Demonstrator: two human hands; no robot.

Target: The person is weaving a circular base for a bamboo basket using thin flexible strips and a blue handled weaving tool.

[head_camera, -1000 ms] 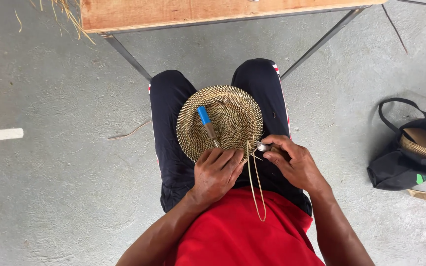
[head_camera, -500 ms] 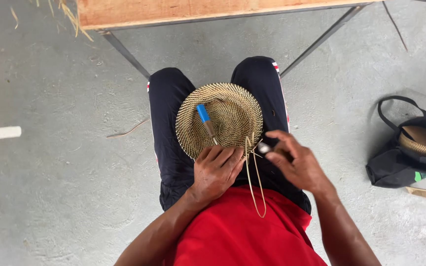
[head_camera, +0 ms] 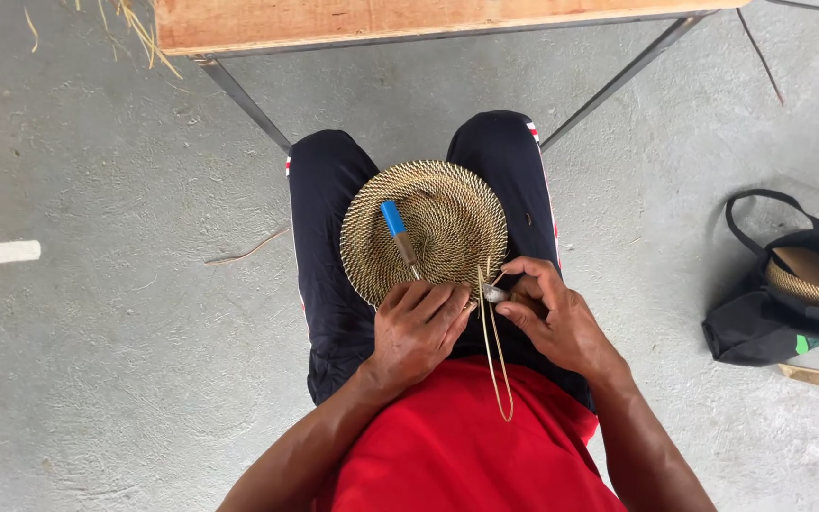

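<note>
Quickly, we counted one round coiled woven disc (head_camera: 438,223) lying on the lap across both dark-trousered thighs, one blue-handled awl (head_camera: 398,237) resting on top of it, one long pale fibre strand (head_camera: 497,351) looping down from the disc's near edge over the red shirt, and one small grey blade-like tool (head_camera: 495,293). We also saw one black bag (head_camera: 789,294) and a few loose straw bits (head_camera: 139,28).

Our left hand (head_camera: 417,327) was curled closed over the disc's near rim, fingers folded tight, gripping the edge next to the awl's tip. Our right hand (head_camera: 552,313) was narrowly pinched, thumb and fingertips holding the small grey tool just beside the disc's rim where the strand leaves it. We could not tell whether the right hand also held the strand.

Below was a grey concrete floor (head_camera: 97,379), with a wooden bench (head_camera: 409,19) on metal legs ahead of the knees, the straw by its left end, and the bag well apart on the right.
</note>
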